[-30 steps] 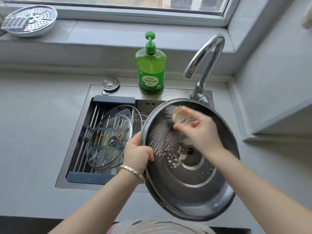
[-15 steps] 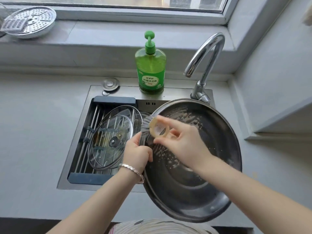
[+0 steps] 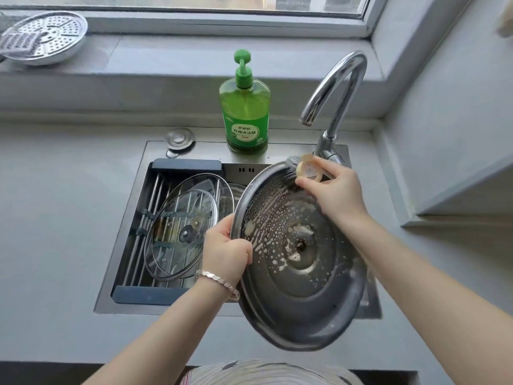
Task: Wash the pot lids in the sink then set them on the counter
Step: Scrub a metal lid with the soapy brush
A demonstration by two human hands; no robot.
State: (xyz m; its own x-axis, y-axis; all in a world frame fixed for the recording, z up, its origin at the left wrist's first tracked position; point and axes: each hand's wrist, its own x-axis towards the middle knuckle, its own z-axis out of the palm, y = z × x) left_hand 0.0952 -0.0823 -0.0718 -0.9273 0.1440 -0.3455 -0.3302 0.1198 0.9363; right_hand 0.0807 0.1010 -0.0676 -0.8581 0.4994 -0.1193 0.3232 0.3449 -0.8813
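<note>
Glass lids (image 3: 180,234) on rack (image 3: 144,295) beside steel lid (image 3: 305,290); soap bottle (image 3: 245,112) behind

1. Soap bottle (image 3: 244,107): translucent green, green pump, green label with white lettering.
2. Steel lid (image 3: 305,295): dull silver-grey, speckled with white suds.
3. Glass lid (image 3: 172,245): clear, silver rim, dark knob.
4. Drain rack (image 3: 186,164): slate-blue ends, silver bars.
5. Brush (image 3: 308,170): cream head.
6. Counter (image 3: 55,218): pale grey.
7. Steamer plate (image 3: 55,31): silver, dotted with holes.
</note>
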